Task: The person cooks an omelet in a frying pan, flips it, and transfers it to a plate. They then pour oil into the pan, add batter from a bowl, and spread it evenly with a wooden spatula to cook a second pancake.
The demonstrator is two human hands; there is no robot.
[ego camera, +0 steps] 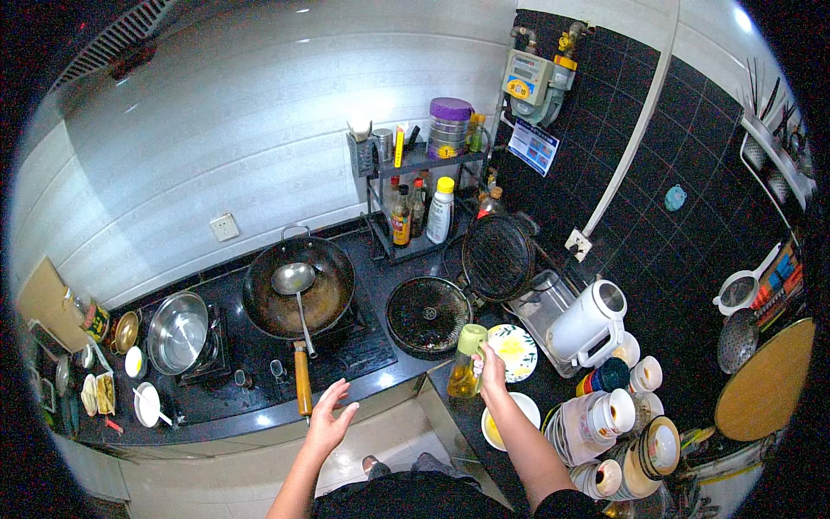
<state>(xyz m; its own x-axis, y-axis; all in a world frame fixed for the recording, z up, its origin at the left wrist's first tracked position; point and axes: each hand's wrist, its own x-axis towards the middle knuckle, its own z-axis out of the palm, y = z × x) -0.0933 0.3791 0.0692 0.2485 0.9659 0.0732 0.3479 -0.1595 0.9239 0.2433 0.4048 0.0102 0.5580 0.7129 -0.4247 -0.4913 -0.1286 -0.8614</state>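
Note:
My right hand (491,367) grips the handle of an oil bottle (464,378) with a green top and yellow liquid inside, over the right-hand counter. Just behind it lies a plate with a leaf pattern (521,353); below it, a white bowl (528,405) holding something yellow is partly covered by my forearm. My left hand (332,417) is empty, fingers apart, in front of the counter edge beside the wooden wok handle (303,379). A dark wok (337,272) rests on the stove with a metal ladle (294,279) in it.
A round electric pan (429,314) stands with its lid (499,258) raised. Left are a steel basin (178,334) and a white bowl with a spoon (148,405). A bottle rack (415,250) stands behind. A white kettle (587,321) and stacked bowls (583,422) crowd the right.

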